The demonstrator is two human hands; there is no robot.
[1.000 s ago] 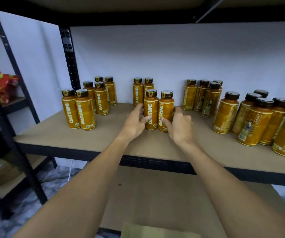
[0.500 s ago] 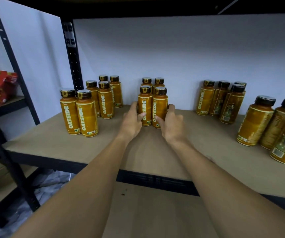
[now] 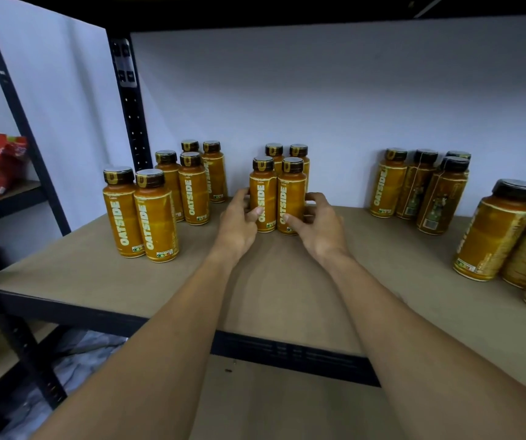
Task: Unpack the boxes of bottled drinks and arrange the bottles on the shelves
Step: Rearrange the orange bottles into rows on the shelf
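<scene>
Amber-orange plastic with dark caps stands in clusters on this brown board shelf [image 3: 287, 281]. The person stands close, both arms reaching in. The left hand [image 3: 237, 223] is wrapped round the left front bottle [image 3: 263, 198], thumb on its label, while the right hand [image 3: 318, 227] curls round the right front bottle [image 3: 290, 201] the same way. The two bottles touch each other and stand upright just in front of a back pair [image 3: 298, 152] by the white wall.

I would judge the step to be squaring this pair up against the two behind. To do it well, keep the grip low on the bodies so they slide without tipping. Push both evenly until they meet the back pair, and leave the labels facing forward like the left group [image 3: 157, 217]. Tall narrow bottles like these look easy to knock over.

"OATSIDE" runs up the labels in white letters. The small print above it and the badges at the foot are too small to read. In the right group [image 3: 413, 185] some bottles are turned, showing a barcode and a picture instead of the name.
</scene>
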